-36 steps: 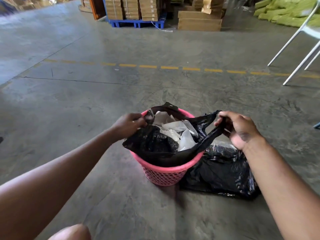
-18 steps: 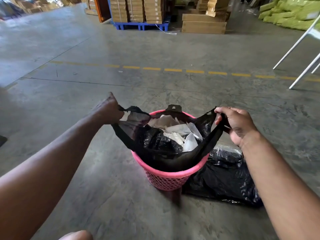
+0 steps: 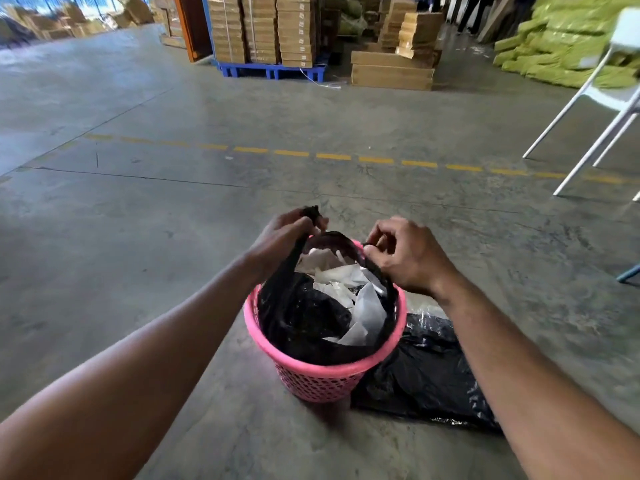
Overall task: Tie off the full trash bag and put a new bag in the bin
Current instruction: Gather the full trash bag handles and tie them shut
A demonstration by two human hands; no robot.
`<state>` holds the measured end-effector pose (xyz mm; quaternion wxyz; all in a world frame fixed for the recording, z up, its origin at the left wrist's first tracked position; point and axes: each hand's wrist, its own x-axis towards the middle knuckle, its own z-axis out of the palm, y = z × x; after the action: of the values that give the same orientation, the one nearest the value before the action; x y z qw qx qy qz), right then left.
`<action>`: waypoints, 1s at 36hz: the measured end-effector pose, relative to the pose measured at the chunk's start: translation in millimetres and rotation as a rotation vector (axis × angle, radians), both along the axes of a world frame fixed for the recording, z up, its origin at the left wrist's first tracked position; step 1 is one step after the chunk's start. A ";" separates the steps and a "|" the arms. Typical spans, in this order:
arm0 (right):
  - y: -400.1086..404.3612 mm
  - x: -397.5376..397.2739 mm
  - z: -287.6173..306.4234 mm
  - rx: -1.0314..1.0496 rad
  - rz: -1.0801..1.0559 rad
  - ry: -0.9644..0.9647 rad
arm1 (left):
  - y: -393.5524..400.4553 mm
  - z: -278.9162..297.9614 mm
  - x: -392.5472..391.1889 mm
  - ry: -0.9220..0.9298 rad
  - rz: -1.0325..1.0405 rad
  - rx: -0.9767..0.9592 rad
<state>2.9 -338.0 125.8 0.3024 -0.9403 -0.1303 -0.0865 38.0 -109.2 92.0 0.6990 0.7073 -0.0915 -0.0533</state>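
A pink mesh bin (image 3: 313, 377) stands on the concrete floor, lined with a full black trash bag (image 3: 301, 317) that holds white crumpled paper. My left hand (image 3: 282, 235) is closed on the bag's left handle, pulled up above the far rim. My right hand (image 3: 407, 256) pinches the bag's right edge near the far right of the rim. Both hands sit close together over the bin's far side. A flat black new bag (image 3: 426, 379) lies on the floor against the bin's right side.
A white chair (image 3: 595, 123) stands at the right. A blue pallet of stacked cartons (image 3: 266, 32) and more boxes (image 3: 393, 69) are far ahead, green sacks (image 3: 568, 39) at the far right. A dashed yellow line (image 3: 332, 156) crosses the floor.
Both hands have come inward and forward from a wide spread, bringing the bag's two handles together over the bin's far rim. The view has tilted up slightly.
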 end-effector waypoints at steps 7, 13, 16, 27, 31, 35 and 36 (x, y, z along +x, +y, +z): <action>8.0 5.4 9.7 -0.179 0.098 -0.028 | -37.7 -24.1 7.9 -0.188 -0.334 0.499; 25.0 7.3 7.8 -0.191 0.251 0.077 | -45.1 -28.8 1.8 -0.249 -0.315 0.651; 34.6 8.9 2.0 -0.154 0.307 0.053 | -46.6 -34.6 -2.9 -0.245 -0.249 0.640; 9.5 17.7 -42.8 -0.015 0.141 -0.142 | -38.9 -34.0 -3.6 -0.017 -0.214 0.290; 23.2 14.8 -57.4 0.022 0.114 -0.207 | -40.1 -31.7 -9.4 0.047 -0.185 0.271; 26.2 20.0 -59.3 0.171 0.033 -0.225 | -36.0 -30.9 -7.1 0.093 -0.190 0.263; 25.8 21.7 -59.5 0.205 0.013 -0.222 | -33.8 -32.3 -4.2 0.103 -0.198 0.274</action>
<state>24.5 -312.2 66.3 0.3813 -0.8882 -0.1596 -0.2005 33.8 -143.0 59.7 0.5912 0.7797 -0.1165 -0.1701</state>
